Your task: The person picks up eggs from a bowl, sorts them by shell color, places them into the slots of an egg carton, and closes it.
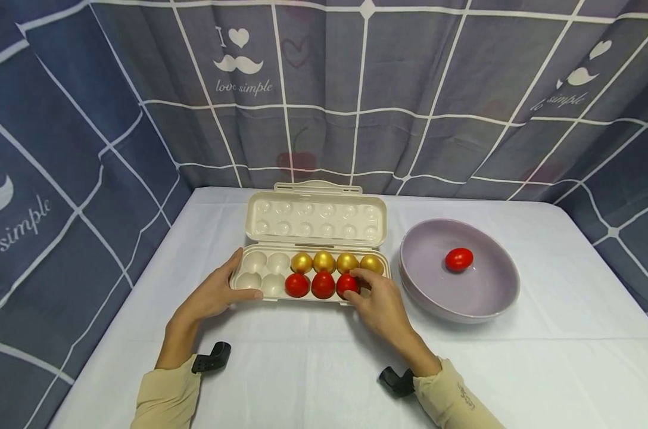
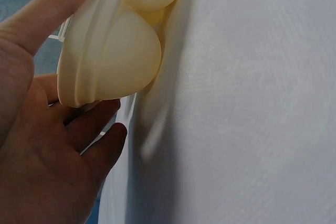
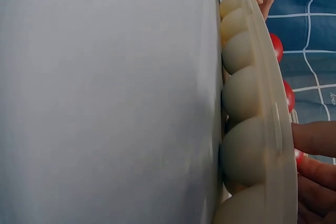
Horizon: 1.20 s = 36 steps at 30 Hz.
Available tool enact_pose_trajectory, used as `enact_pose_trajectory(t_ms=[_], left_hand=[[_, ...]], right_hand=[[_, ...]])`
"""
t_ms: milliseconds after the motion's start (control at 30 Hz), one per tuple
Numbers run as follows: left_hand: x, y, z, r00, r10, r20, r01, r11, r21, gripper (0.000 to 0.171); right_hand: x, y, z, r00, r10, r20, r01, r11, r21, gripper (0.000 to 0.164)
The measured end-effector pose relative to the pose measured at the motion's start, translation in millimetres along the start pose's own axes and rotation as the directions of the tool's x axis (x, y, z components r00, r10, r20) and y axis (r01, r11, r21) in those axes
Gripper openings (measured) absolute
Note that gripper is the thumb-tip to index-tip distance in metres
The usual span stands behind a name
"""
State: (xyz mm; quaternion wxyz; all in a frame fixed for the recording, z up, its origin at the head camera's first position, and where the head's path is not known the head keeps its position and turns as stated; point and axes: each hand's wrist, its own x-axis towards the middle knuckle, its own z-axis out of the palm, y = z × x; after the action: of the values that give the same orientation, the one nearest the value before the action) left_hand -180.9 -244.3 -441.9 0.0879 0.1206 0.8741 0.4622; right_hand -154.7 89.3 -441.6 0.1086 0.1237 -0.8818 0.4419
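A cream egg carton [image 1: 273,285] lies on the table with its lid [image 1: 315,217] folded back. Several gold eggs [image 1: 324,261] fill the right part of its back row. Two red eggs [image 1: 297,285] sit in the front row, beside a third red egg [image 1: 347,285] that my right hand [image 1: 380,304] pinches between thumb and fingers at its cup. That hand hides the front row's last cup. At the carton's left end, my left hand [image 1: 211,295] grips the rim, thumb along the front edge; the left wrist view shows its fingers [image 2: 107,148] around the end.
To the right of the carton stands a mauve bowl [image 1: 495,286] with one red egg [image 1: 459,259] in it. A white cloth [image 1: 302,369] covers the table. Checked grey-blue curtains [image 1: 324,89] hang behind and at both sides.
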Motion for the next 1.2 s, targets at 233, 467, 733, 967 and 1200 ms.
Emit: enact_pose_trajectory(t_ms=[233, 467, 733, 967, 1200], left_hand=[[0.0, -0.1, 0.7, 1.0, -0.008, -0.003, 0.008, 1.0, 0.007, 0.112], [-0.9, -0.1, 0.3, 1.0, -0.01, -0.006, 0.01, 1.0, 0.009, 0.112], [-1.3, -1.9, 0.7, 1.0, -0.011, -0.007, 0.011, 1.0, 0.009, 0.112], [-1.1, -1.8, 0.8, 1.0, -0.006, -0.004, 0.006, 1.0, 0.007, 0.112], [-0.1, -0.4, 0.8, 1.0, -0.006, -0.004, 0.006, 1.0, 0.005, 0.112]], right_hand=[[-1, 3, -3, 1.0, 0.004, 0.03, -0.004, 1.0, 0.028, 0.036], [-2, 5, -6, 0.998, -0.033, 0.045, 0.032, 0.999, 0.03, 0.041], [-2, 4, -11, 0.991, -0.034, 0.132, 0.025, 0.998, 0.066, 0.052], [-6, 5, -15, 0.989, -0.057, 0.139, 0.044, 0.994, 0.098, 0.053], [-9, 7, -24, 0.992, -0.099, 0.077, 0.09, 0.99, 0.112, 0.05]])
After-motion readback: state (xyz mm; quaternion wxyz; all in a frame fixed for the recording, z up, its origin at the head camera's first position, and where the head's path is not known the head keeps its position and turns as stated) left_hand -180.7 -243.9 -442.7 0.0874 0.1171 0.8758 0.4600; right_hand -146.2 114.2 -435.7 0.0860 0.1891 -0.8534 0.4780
